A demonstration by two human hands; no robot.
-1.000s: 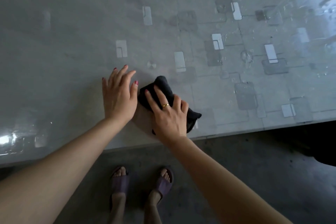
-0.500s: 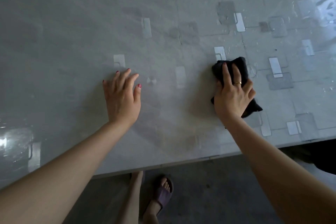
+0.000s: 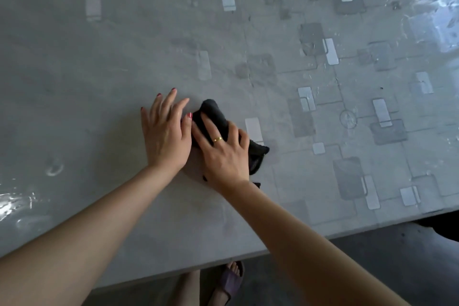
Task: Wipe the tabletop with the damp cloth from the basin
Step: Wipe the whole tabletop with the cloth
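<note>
The dark damp cloth (image 3: 215, 114) lies bunched on the grey patterned tabletop (image 3: 99, 77), near the middle of the view. My right hand (image 3: 226, 156) lies on top of it and presses it to the surface, two fingers stretched along it and the outer ones curled over the bunch; a gold ring shows on one finger. My left hand (image 3: 165, 136) rests flat on the table just left of the cloth, fingers straight, its thumb touching the cloth's edge. No basin is in view.
The table's front edge (image 3: 248, 254) runs diagonally below my forearms. Wet glare shines at the far right (image 3: 437, 7) and at the left edge (image 3: 15, 204). A foot in a purple sandal (image 3: 229, 281) stands on the dark floor below.
My right hand swept the cloth out to the right and has now brought it back left, beside my left hand. The left hand has stayed planted on the table.
</note>
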